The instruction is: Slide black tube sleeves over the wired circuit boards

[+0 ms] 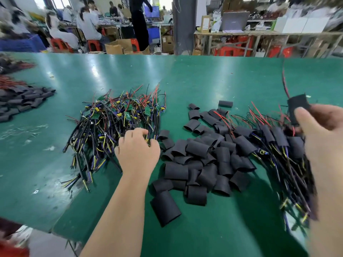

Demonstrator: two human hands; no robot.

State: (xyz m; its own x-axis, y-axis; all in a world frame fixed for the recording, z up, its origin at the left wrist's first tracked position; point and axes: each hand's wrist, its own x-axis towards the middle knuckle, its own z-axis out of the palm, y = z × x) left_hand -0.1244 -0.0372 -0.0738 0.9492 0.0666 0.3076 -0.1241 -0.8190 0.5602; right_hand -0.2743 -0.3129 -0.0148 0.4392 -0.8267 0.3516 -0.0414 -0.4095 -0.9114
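Note:
A heap of bare wired circuit boards [118,115], green boards with black, yellow and red leads, lies left of centre on the green table [204,76]. My left hand [138,147] reaches into its right edge, fingers curled round a bundle of black cables. Loose black tube sleeves [196,164] are piled in the middle. My right hand [321,130] is raised at the right and pinches a sleeved board [298,108] whose red wire points upward. Below that hand lies a pile of sleeved boards [278,143] with trailing wires.
Another pile of black sleeves [24,101] and red wires [11,82] sits at the far left. The table's near edge runs along the bottom left. Beyond the table, people sit on red stools among benches and cardboard boxes [118,46].

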